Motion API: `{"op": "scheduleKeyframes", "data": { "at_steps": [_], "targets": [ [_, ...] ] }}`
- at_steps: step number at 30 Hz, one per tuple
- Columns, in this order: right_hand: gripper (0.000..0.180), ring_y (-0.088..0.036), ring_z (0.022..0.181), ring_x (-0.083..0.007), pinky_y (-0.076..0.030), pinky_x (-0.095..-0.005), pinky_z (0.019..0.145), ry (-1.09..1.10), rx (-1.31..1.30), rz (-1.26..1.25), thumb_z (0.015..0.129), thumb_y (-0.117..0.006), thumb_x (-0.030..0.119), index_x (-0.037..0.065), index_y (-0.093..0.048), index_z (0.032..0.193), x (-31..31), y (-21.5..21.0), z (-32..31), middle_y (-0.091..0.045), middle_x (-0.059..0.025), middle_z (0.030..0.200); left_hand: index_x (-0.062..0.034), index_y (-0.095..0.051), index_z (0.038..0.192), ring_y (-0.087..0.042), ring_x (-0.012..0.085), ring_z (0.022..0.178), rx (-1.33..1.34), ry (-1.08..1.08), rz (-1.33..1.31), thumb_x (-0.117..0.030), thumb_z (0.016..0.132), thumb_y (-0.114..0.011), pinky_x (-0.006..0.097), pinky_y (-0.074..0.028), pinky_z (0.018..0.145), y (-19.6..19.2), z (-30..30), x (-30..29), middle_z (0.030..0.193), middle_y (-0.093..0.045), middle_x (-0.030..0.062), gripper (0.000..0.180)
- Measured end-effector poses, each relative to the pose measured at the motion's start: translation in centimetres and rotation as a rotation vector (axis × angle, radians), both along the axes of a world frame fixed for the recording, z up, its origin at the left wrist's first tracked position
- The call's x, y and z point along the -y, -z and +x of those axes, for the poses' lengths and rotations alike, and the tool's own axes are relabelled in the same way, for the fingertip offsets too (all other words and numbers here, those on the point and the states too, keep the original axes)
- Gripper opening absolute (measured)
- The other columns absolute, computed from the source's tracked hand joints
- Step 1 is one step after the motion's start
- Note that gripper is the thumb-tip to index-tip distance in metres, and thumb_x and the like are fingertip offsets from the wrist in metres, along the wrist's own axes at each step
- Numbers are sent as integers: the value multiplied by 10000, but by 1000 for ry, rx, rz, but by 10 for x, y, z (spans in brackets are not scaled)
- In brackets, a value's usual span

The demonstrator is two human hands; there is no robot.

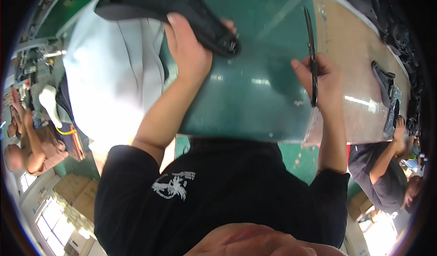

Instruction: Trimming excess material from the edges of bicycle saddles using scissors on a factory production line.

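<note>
My left hand (190,51) is closed around a black bicycle saddle (175,6), with the thumb on its near side and fingertips showing beyond it. The wide end points left. The narrow nose comes down to the right and carries small bits at its tip. Over the right part of the green table, my right hand (325,81) grips a pair of black scissors (312,58). Their pointed end is directed away from me, and they appear edge-on, so I cannot tell whether the blades are apart. Saddle and scissors do not touch.
White sheet material (114,74) covers the table's left side. The green tabletop (246,106) meets a brown board (359,106) on the right. A black curved piece (384,81) lies there near a co-worker's hand (399,126). Another person (34,142) is at far left.
</note>
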State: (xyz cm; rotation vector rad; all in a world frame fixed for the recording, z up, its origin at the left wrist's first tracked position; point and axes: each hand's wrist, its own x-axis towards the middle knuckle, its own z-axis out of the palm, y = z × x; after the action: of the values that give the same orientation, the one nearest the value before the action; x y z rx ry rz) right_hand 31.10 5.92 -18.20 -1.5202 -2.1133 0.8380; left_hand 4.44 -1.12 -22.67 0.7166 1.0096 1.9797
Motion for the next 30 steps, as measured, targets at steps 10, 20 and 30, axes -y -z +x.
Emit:
{"op": "scheduleKeyframes", "data": {
  "at_steps": [10,20,30],
  "targets": [
    [249,-589,632,-145,-490,-289,615,55,-887,-516,949,-727,229,-5,-650,917,-44,59,15,-608,-45,704,44,-519,1248,-675,189,777,-395,-95,-422,-210,999,-701,331,-550,701,-24,-19,-76,996,-653,105,400],
    [248,-588,585,-106,-465,-259,540,78,-862,-559,932,-789,217,7,-657,916,-43,60,4,-612,-20,690,-32,-743,1193,-619,371,1261,-1495,6,193,-381,859,-824,421,-506,1065,-84,49,-259,1439,-591,201,490],
    [230,-597,609,-106,-497,-256,569,102,-815,-539,923,-802,187,7,-658,916,-41,57,4,-614,-24,706,2,-751,1056,-732,294,902,-1452,-187,-311,-282,877,-767,399,-590,840,-15,-72,-252,1106,-720,179,336]
  ]
}}
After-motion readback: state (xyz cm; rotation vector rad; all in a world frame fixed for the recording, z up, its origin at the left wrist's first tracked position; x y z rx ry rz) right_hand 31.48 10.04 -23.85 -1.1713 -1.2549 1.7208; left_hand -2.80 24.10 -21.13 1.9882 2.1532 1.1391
